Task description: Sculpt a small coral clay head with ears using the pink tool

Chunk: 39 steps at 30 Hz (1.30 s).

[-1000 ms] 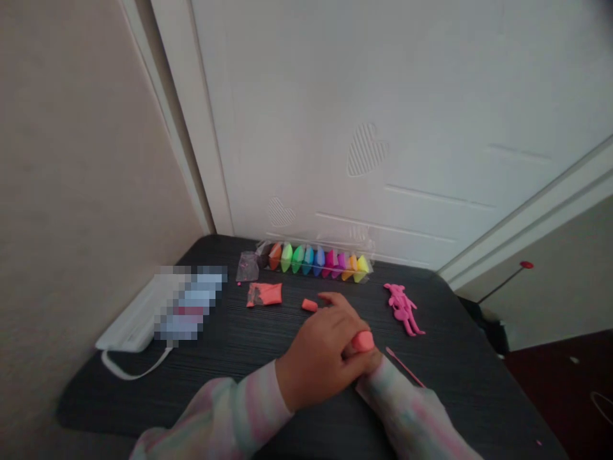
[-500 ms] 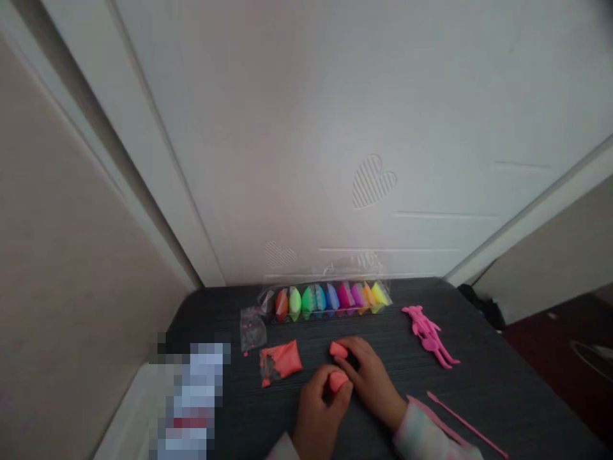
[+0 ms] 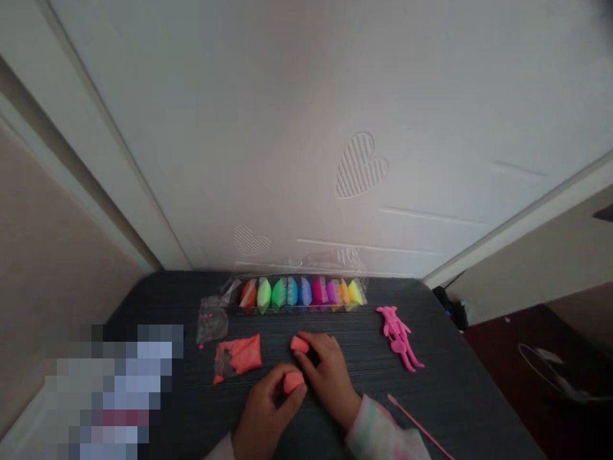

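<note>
My left hand pinches a rounded lump of coral clay between thumb and fingers, just above the dark tabletop. Close beside it, my right hand has thumb and fingers closed on a smaller coral clay piece, a short stub at the table surface. To the left of both hands lies an opened clear packet of coral clay. A pink clay figure with long legs lies to the right. Near my right sleeve is a thin pink modelling tool, partly cut off by the lower edge.
Along the back of the dark table, a clear plastic tray holds several coloured clay packets. A crumpled clear bag with pink crumbs lies left of it. A white door rises behind. A blurred-out object sits at left.
My hands have come apart from each other. The left now holds the lump out in front, and the right has taken hold of the small clay stub on the table. The view has shifted.
</note>
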Available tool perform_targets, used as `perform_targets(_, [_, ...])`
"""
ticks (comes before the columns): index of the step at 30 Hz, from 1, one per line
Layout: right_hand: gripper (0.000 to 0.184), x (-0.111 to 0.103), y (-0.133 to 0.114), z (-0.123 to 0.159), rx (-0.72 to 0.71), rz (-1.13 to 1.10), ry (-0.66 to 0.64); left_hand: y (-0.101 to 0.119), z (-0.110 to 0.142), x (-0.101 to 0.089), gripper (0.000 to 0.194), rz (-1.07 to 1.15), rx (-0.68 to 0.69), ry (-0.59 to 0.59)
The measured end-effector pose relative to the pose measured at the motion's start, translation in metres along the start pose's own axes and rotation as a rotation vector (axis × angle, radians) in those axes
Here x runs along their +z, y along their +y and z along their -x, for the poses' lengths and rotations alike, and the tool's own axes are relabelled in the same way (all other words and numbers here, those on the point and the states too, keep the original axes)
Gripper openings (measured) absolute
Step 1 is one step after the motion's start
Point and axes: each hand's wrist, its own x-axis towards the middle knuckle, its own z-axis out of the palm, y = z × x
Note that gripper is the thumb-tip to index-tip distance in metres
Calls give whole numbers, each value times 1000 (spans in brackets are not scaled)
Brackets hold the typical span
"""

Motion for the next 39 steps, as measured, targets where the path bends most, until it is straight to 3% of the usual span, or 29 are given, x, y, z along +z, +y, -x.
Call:
perform_targets(3, [18, 2, 6, 2, 47, -46, 26, 2, 0, -1, 14, -105, 49, 8])
perform_targets(6, [15, 2, 10, 4, 105, -76, 35, 3, -3, -2, 13, -191, 98, 98])
perform_targets(11, [14, 1, 9, 3, 54, -56, -1, 3, -10, -3, 19, -205, 119, 234])
perform_targets(19, [14, 2, 7, 2, -3, 41, -28, 1, -10, -1, 20, -148, 134, 108])
perform_targets(23, [25, 3, 10, 2, -49, 40, -11, 0, -6, 2, 15, -222, 127, 16])
perform_targets(29, [32, 3, 12, 2, -104, 6, 1, -3, -7, -2, 15, -246, 113, 19])
perform_targets(36, [28, -8, 12, 8, -144, -203, 153, -2, -9, 0, 18, -88, 16, 30])
perform_targets(39, [19, -15, 7, 19, -164, -310, 113, 0, -6, 5, 19, -75, 0, -31])
